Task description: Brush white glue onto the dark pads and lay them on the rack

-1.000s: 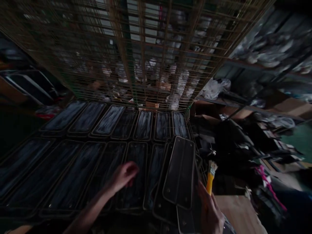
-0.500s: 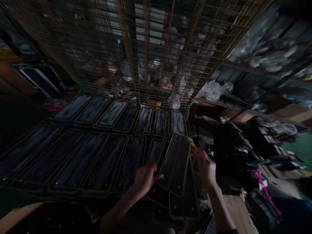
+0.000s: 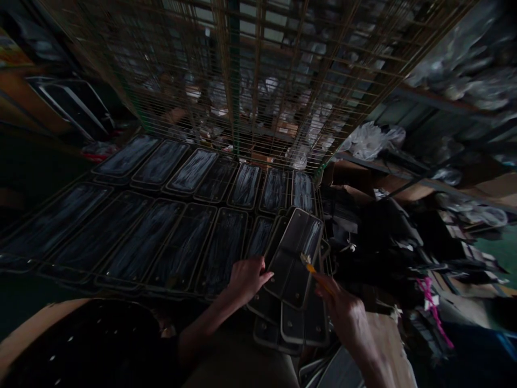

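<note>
My left hand [image 3: 246,276] rests with fingers spread on the left edge of the top black oblong panel [image 3: 296,257], which lies on a stack of similar panels [image 3: 291,326]. My right hand [image 3: 343,312] grips a yellow-handled brush [image 3: 313,267]. Its bristles touch the panel's right half, where pale streaks show. Two rows of black panels with the same streaks [image 3: 181,215] lie flat on a wire rack to the left.
A tall wire mesh wall [image 3: 250,81] stands behind the rows. At right, dark clutter, cardboard boxes [image 3: 351,175] and plastic bags [image 3: 369,141] fill shelves. A pink cord [image 3: 434,310] lies low right. My dark-clothed lap [image 3: 92,350] is at the bottom left.
My left hand moved right onto the top panel's edge. My right hand carried the brush up over the panel, then drew it back down, leaving pale streaks.
</note>
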A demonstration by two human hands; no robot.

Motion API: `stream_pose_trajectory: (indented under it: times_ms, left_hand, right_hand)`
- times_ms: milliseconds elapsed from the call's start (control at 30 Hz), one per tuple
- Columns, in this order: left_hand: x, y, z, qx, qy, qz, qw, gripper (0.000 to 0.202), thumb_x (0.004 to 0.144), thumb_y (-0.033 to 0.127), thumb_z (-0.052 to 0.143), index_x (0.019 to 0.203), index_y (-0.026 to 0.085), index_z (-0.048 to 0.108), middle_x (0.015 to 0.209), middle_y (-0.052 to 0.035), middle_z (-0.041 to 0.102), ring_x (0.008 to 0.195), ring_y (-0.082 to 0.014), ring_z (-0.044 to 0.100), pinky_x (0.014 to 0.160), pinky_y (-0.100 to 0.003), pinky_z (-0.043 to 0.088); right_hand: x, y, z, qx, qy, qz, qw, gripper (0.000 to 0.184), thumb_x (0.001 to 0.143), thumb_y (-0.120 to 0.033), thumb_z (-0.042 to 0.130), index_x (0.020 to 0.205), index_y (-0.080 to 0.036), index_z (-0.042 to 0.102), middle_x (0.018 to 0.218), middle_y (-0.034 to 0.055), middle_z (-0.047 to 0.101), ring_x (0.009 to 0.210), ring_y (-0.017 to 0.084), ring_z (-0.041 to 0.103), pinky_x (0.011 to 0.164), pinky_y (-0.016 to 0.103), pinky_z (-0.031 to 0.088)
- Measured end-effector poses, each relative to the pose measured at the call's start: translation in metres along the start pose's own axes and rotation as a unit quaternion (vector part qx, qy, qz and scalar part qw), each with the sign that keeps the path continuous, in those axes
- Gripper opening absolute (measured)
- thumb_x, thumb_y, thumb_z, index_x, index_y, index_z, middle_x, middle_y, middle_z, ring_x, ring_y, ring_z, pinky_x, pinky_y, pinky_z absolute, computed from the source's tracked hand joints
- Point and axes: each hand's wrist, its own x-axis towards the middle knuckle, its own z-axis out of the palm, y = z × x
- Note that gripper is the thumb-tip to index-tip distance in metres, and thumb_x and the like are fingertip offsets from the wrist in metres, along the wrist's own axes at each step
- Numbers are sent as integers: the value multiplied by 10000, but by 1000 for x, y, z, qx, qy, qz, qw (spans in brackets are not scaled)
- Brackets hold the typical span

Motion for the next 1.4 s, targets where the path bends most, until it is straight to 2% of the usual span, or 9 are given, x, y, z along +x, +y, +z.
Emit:
stream_pose_trajectory:
  times_ms: [200,367,467,767,933,1067,1267,1333,1400]
  left_hand:
    - [-2,0,-3,-10,-30,-9,999,271,853,474,611,873,209,664,844,-59,734,856,-215,689,694,-274,400]
    - [-1,-1,-5,-10,-36,9,999,270,786,475,694,860,217,669,817,-39,731,820,-206,684,674,-265,399]
    - [3,-1,-7,-21,-52,-1,998,259,743,458,737,839,225,676,828,-25,733,830,-198,680,687,-256,404]
    - [9,-8,-2,-49,-49,3,998,209,748,427,728,807,230,689,803,-19,736,781,-188,676,656,-249,399]
    - [7,-11,0,-57,-46,13,997,185,786,407,696,828,227,692,820,-26,738,800,-192,679,665,-252,405]
    - [6,-9,0,-51,-38,19,998,177,799,393,680,836,220,686,834,-37,741,822,-208,682,669,-263,413]
    - [2,-6,0,-42,-39,4,998,183,809,377,658,845,200,684,844,-57,739,821,-210,685,698,-267,431]
    - [1,-6,0,-45,-40,10,998,185,816,370,650,859,193,682,854,-57,738,828,-205,682,710,-266,434]
    - [0,-5,-2,-49,-42,10,998,182,816,368,647,859,194,678,859,-50,738,826,-196,679,709,-260,434]
  right_hand:
    - [-20,-40,-33,82,-91,9,992,250,967,-310,437,1123,-302,631,720,-29,706,607,144,691,497,194,533]
    - [-5,-14,-30,231,-114,73,964,286,981,-383,409,1093,-227,621,658,-9,674,569,145,662,535,229,558]
    - [16,11,-25,277,-86,111,951,330,966,-450,441,1053,-179,607,645,10,666,550,153,651,522,245,558]
    - [90,41,-12,112,103,74,985,352,966,-467,439,1138,-208,603,823,43,704,698,172,691,615,262,561]
    - [110,54,11,0,128,55,990,347,983,-420,401,1151,-200,610,808,30,717,711,170,698,628,248,528]
    - [87,44,18,-32,59,32,997,298,986,-370,400,1138,-215,605,865,18,724,716,158,697,620,236,508]
    - [21,-18,-6,97,-114,19,988,277,1006,-364,381,1162,-251,581,772,-5,686,670,129,673,615,213,525]
    - [16,-31,-17,127,-155,24,979,275,1003,-371,388,1138,-254,596,747,-2,679,638,131,664,583,211,526]
    - [24,-31,-24,164,-147,30,975,278,999,-379,397,1131,-235,595,705,-1,663,605,133,653,569,216,533]
